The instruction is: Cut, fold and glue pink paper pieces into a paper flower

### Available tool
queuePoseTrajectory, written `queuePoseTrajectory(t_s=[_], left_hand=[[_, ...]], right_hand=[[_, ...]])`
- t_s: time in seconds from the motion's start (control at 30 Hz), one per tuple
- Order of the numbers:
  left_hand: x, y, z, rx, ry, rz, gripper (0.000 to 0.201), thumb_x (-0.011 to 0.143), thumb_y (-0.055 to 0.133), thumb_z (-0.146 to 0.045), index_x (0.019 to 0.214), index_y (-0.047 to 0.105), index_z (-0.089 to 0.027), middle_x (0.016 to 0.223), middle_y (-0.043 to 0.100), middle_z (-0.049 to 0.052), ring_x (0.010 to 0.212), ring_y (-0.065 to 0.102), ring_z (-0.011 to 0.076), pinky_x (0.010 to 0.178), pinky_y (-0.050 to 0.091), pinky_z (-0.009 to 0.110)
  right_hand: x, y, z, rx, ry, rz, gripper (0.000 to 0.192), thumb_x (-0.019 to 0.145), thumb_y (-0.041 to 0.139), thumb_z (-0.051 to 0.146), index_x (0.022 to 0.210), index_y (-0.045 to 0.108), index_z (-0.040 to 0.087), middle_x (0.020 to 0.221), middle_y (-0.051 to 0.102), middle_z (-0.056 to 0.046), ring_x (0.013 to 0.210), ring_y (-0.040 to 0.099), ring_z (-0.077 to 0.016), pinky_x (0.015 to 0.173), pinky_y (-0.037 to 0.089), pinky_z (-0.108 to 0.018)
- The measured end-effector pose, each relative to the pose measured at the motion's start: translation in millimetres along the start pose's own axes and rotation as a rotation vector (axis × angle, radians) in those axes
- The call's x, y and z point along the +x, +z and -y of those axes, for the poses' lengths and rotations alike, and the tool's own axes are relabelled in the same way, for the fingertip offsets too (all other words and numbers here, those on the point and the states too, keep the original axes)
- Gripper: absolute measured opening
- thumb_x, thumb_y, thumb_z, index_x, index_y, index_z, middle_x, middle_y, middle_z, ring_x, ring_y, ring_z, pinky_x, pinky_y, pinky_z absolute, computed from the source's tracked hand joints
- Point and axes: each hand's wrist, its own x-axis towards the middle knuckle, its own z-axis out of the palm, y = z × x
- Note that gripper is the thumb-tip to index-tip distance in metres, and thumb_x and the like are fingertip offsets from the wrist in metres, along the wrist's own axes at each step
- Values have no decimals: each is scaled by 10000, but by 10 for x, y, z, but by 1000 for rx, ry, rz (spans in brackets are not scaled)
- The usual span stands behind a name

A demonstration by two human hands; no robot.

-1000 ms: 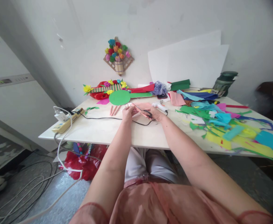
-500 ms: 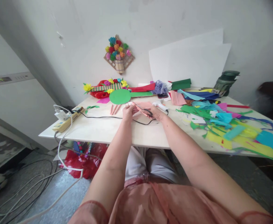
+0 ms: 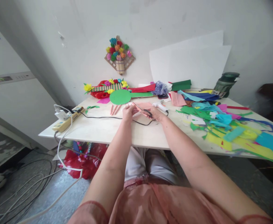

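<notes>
Head view: near the table's far edge, your left hand pinches pink paper; your right hand grips black-handled scissors.

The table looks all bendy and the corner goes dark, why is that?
Head view: the wide lens bows the table edge and stretches the arms; the top right corner darkens at the lens rim; the far right is blurred; daylight is soft, shadows faint, no glare.

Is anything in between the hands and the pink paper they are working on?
No, nothing visible is in the way. The left hand and the right hand are both already at the pink paper, with black-handled scissors in the right hand. A black cord lies on the table just beside them.
</notes>
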Motion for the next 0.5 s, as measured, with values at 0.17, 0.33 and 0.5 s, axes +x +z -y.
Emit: queuePoseTrajectory(t_s=[0.17,0.33,0.5], left_hand=[[-16,3,-17,1,-9,-3,264,553,753,-301,672,586,-134,576,616,26,538,608,124,619,513,269],[-34,16,-37,8,-18,-17,246,574,744,-293,663,578,-135,570,610,23,533,604,121,624,512,270],[-55,33,-55,17,-31,-26,260,578,740,-313,683,586,-131,563,613,32,558,619,137,618,507,269]], right_hand=[[-17,-1,17,-15,-27,5,416,668,660,520,555,488,157,448,438,52,336,334,-33,336,213,-195],[-34,11,52,-14,10,-19,411,643,673,520,559,508,153,443,447,51,336,329,-34,340,215,-199],[-32,14,48,-13,14,-23,383,645,672,495,574,528,147,464,465,47,339,341,-32,343,203,-197]])
